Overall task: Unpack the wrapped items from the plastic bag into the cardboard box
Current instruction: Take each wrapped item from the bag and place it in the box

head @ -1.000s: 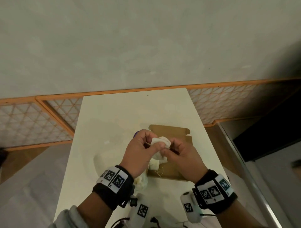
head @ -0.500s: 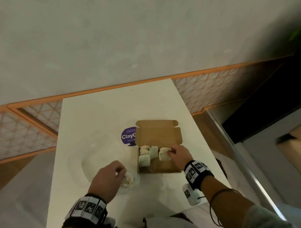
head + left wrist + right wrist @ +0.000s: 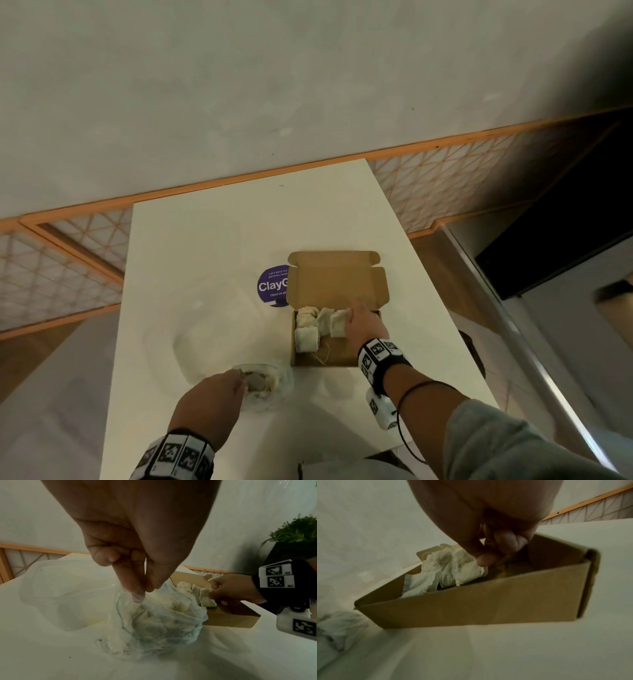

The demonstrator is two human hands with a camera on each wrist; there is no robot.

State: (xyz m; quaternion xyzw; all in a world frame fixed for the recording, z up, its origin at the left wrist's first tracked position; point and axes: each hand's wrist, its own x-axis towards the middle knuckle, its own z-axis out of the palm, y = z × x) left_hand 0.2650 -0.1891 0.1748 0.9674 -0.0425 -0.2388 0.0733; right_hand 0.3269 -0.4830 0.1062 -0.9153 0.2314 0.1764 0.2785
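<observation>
Setting a wrapped item (image 3: 337, 323) into the cardboard box (image 3: 342, 359) beside others, the right hand (image 3: 364, 323) is pinching it; the left hand (image 3: 137, 547) is pinching the plastic bag (image 3: 154, 626), more inside.

Readable only on the purple round sticker (image 3: 272, 287) lying flat on the white table (image 3: 205, 246), tucked partly under the left edge of the cardboard box (image 3: 337, 279) lid: large white letters "ClayG", cut off by the box. Smaller white lines above and below too blurred to read, beyond "Clean" starting the lower one.
</observation>
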